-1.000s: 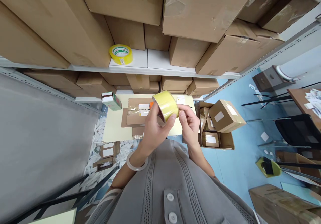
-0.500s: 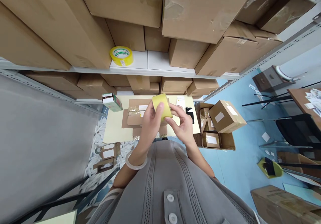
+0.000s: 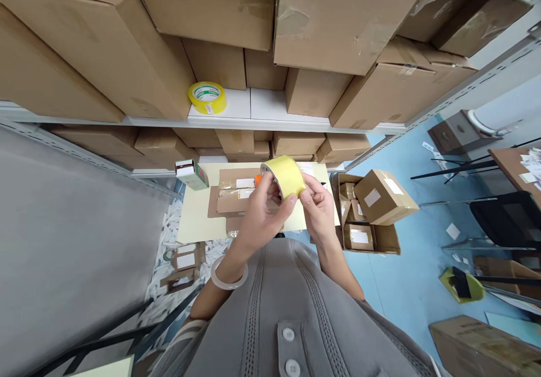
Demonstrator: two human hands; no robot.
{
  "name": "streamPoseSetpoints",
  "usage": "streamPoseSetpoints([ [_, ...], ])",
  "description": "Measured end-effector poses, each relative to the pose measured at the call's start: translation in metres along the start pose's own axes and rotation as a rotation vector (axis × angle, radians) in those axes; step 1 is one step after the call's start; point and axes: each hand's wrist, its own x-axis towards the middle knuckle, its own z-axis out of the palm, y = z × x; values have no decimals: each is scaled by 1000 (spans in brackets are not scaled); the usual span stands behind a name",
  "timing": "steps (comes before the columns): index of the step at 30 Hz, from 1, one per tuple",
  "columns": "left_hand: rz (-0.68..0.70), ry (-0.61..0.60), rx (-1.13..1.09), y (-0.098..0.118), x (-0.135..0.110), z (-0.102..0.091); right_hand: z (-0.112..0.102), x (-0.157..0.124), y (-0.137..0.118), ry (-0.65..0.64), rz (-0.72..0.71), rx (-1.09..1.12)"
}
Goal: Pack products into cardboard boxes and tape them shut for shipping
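I hold a yellow roll of packing tape (image 3: 286, 174) up in front of my chest, over a pale table (image 3: 192, 216). My left hand (image 3: 264, 216) grips the roll from below, thumb on its outer face. My right hand (image 3: 318, 208) pinches at the roll's right edge with its fingertips. Under the hands, flat cardboard parcels (image 3: 231, 196) with white labels lie on the table, along with something small and orange (image 3: 256, 180). A white bangle (image 3: 228, 275) sits on my left wrist.
A second yellow tape roll (image 3: 207, 96) lies on a white shelf among stacked cardboard boxes. A green-and-white carton (image 3: 192, 174) stands at the table's left corner. An open box of small parcels (image 3: 366, 213) sits on the blue floor at right. Paper scraps litter the floor at left.
The roll has been turned in my hands: half a second ago it sat lower with its flat face toward me, now it is raised again with its open core showing.
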Motion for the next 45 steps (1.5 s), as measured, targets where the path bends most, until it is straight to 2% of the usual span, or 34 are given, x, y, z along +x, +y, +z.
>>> streamPoseSetpoints([
  [12,39,117,19,10,9,3,2,2,-28,-13,-192,-246],
  [21,57,276,-113,21,42,-6,23,36,-40,-49,-307,-318],
  [24,14,256,-131,27,46,-15,28,47,-44,-44,-331,-295],
  [27,-72,184,-5,36,39,-25,28,52,-50,-4,-341,-274],
  [30,-128,148,264,48,22,-31,26,53,-55,3,-379,-318],
  [33,-80,275,639,58,7,-36,24,52,-57,-3,-374,-340],
  [35,34,413,851,63,4,-42,23,51,-57,7,-329,-301],
  [37,186,497,960,67,7,-50,21,49,-57,-4,-289,-247],
  [39,319,448,959,70,13,-56,20,47,-58,-46,-267,-212],
  [41,406,282,892,73,18,-59,20,45,-62,-88,-261,-199],
  [43,451,124,810,73,20,-58,21,43,-66,-107,-264,-209],
  [45,470,41,768,72,19,-55,21,41,-70,-94,-273,-243],
])
